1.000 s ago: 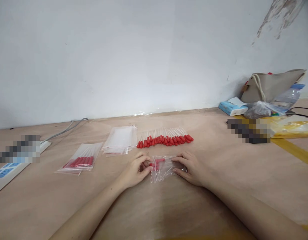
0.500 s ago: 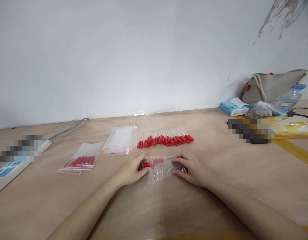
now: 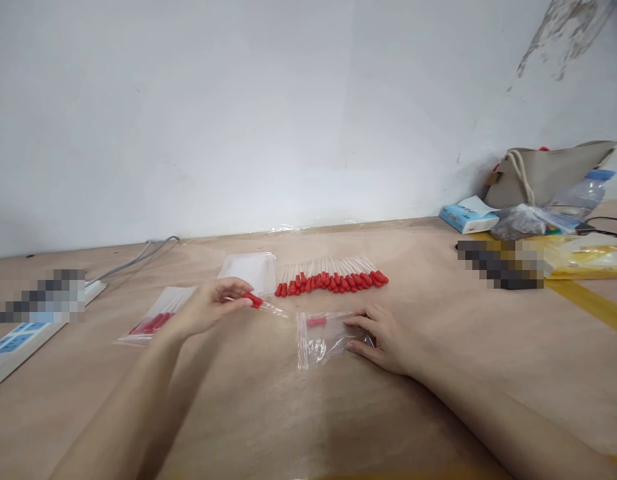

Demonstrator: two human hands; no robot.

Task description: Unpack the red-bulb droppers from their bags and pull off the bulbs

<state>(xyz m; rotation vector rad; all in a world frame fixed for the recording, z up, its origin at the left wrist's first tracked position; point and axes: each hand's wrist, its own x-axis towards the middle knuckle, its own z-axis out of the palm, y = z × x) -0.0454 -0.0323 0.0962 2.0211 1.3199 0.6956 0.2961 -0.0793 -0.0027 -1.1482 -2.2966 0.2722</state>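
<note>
Over the middle of the brown surface [image 3: 248,407], on its left half, the thumb and fingertips of the left hand [image 3: 208,308] are closed on clear droppers with red bulbs [image 3: 253,300]; their exact number is hard to tell. The bulbs sit at the fingertips and the stems point right, toward a clear zip bag [image 3: 333,345]. At this bag's right end lies the right hand [image 3: 385,340], thumb and forefinger apart, their tips touching the plastic; whether they pinch it, I cannot tell. The bag lies flat, its zip end facing left, with a red bulb [image 3: 317,322] showing inside near the upper side.

Just beyond the hands, toward the surface's back edge, runs a row of red-bulbed droppers [image 3: 333,280], bulbs toward the person. Just left of the row lies a stack of flat clear bags [image 3: 248,268], partly hidden by the left hand. Nearer the left edge, partly behind the left wrist, are bags of red-bulbed droppers [image 3: 155,323].

At the left edge lies a white power strip [image 3: 33,341] with a grey cable [image 3: 133,259]. Toward the back right corner are a blue tissue pack [image 3: 463,219], a beige bag [image 3: 553,175] leaning on the wall [image 3: 268,120], a blue-capped bottle [image 3: 591,190], a crumpled clear bag [image 3: 518,223], a yellow packet [image 3: 578,259] and a blurred dark object [image 3: 513,275].
</note>
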